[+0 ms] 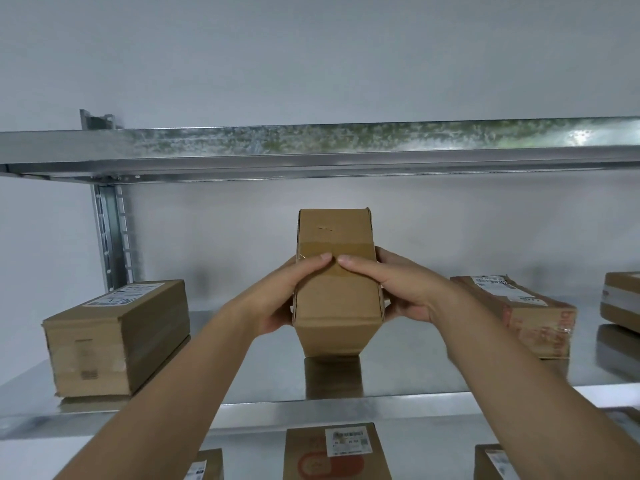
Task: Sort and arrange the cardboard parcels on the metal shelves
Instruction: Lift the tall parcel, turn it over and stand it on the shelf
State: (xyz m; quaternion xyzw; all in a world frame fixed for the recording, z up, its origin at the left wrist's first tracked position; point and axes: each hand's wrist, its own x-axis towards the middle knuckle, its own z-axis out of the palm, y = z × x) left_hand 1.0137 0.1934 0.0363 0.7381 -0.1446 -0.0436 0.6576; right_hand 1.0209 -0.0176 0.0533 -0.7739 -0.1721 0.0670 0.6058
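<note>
A plain brown cardboard parcel (335,233) with a tape band across its top stands in the middle of the metal shelf (263,372), its near end at the shelf surface. My left hand (289,296) grips its left side and my right hand (398,289) grips its right side, both thumbs lying on the top face. On the same shelf a labelled parcel (114,337) lies at the left and a labelled parcel with red print (519,313) lies at the right.
Stacked parcels (621,303) sit at the far right edge. An upper metal shelf (311,147) runs overhead, with a slotted upright post (112,233) at the left. Below, labelled parcels (336,452) stand on a lower shelf. A white wall lies behind.
</note>
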